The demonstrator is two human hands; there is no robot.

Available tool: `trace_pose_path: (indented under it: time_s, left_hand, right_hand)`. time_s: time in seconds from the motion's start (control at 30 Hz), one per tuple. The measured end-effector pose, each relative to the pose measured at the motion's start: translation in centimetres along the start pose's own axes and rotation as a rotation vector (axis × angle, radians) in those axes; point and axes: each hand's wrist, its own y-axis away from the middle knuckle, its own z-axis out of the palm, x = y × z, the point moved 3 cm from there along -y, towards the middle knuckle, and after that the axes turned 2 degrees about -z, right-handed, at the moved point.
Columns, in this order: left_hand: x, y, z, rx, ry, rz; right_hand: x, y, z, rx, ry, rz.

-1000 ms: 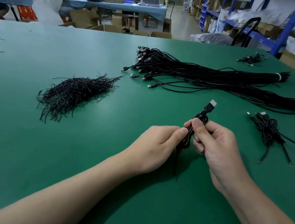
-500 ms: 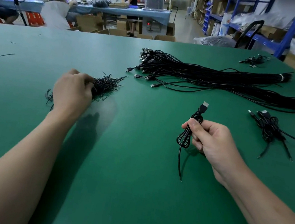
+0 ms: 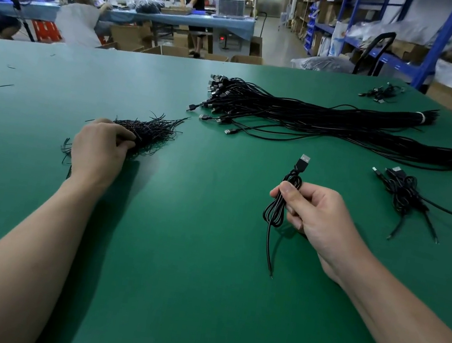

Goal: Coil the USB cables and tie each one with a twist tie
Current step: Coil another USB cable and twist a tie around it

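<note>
My right hand (image 3: 318, 216) grips a coiled black USB cable (image 3: 275, 207) upright, its plug (image 3: 303, 162) pointing up and a loose tail trailing down onto the green table (image 3: 178, 252). My left hand (image 3: 100, 150) lies on the pile of black twist ties (image 3: 149, 133) at the left, fingers curled into the ties. Whether a single tie is pinched is hidden by the fingers.
Two long bundles of straight black USB cables (image 3: 327, 121) lie across the far right of the table. Coiled, tied cables (image 3: 404, 193) sit to the right of my right hand, a few more (image 3: 381, 93) near the far edge. People work at tables beyond; shelving stands at right.
One second ago both hands held the coil together. My left hand let go, moved left to the twist tie pile and now digs its fingers in. The right hand keeps the coil.
</note>
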Motion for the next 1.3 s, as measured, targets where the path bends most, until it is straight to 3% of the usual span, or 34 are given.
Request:
trace_pose_path:
  time_s: [0.4,0.57,0.77,1.07,1.3]
  left_hand:
    - [-0.5,-0.1,-0.3,0.018,-0.046,0.014]
    - [1.2,-0.1,-0.8,0.143,-0.026,0.183]
    - [7.6,2.3,-1.4,0.107,0.336,0.447]
    - [17.0,8.7,0.4,-0.268,0.888,0.342]
    - [17.0,10.4,1.0,-0.304,1.165,0.236]
  right_hand:
    - [0.1,0.0,-0.2,-0.006,0.014,0.002]
    - [0.0,0.0,-0.1,-0.007,0.018,0.004]
    - [-0.2,0.1,0.2,-0.03,0.008,0.018]
    - [-0.6,0.2,0.6,-0.097,-0.151,0.066]
    - [-0.5,0.4,0.9,-0.131,-0.217,0.099]
